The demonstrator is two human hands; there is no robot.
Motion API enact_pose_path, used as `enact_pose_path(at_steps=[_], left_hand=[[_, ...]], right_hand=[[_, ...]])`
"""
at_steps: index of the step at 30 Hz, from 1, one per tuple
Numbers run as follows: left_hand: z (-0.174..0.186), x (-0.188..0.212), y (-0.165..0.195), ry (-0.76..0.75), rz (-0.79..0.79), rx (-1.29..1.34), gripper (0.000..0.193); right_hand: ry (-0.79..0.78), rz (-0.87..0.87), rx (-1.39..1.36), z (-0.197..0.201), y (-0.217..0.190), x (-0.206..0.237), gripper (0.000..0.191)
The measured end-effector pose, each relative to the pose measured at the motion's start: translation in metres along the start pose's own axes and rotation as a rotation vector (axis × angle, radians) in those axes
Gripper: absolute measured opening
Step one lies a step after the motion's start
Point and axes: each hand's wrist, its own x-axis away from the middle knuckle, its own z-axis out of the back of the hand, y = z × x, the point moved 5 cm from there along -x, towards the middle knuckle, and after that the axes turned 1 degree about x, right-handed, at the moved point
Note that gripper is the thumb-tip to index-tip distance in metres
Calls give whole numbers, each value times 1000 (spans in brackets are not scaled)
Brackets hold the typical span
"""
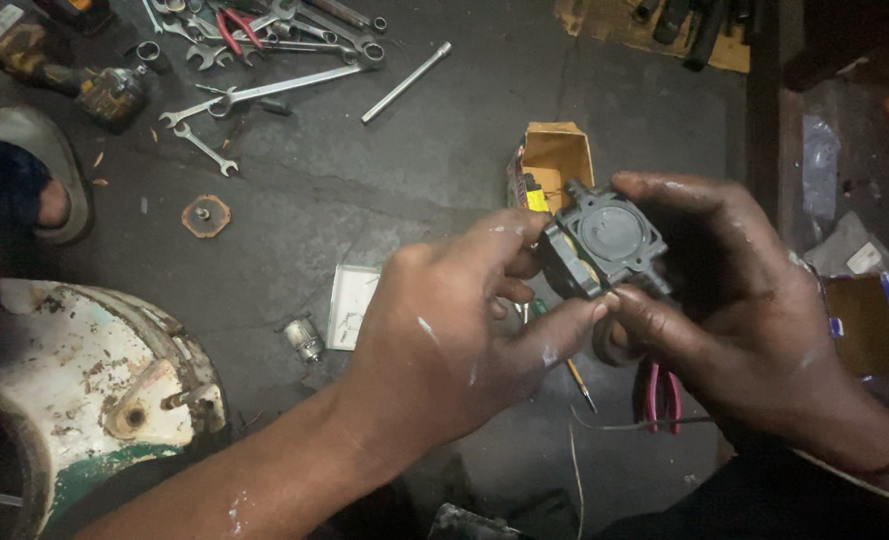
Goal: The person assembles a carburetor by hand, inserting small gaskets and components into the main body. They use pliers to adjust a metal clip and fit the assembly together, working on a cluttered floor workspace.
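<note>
Both my hands hold a small grey metal part (pixel 604 240) with a round cover plate and corner screws, up over the dark floor. My left hand (pixel 454 330) grips its left side with thumb and fingers. My right hand (pixel 734 300) wraps around its right side and underside, fingers curled over the top edge. A dark ring-shaped piece shows just under the part, between my fingers. The part's lower side is hidden by my fingers.
An open yellow cardboard box (pixel 554 160) lies behind the part. Several wrenches (pixel 264 90) and a power drill (pixel 74 75) lie at the top left. A worn white-green engine housing (pixel 94 390) sits at lower left. Pink-handled pliers (pixel 662 395) and a screwdriver lie below my hands.
</note>
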Motion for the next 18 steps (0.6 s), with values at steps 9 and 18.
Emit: enact_pose_path(at_steps=[9, 18], left_hand=[[-2, -2, -1, -16, 53, -54, 50], [0, -5, -6, -77, 211, 86, 33]], right_hand=[[25, -121, -38, -3, 5, 4, 64], [31, -11, 102, -10, 5, 6, 66]])
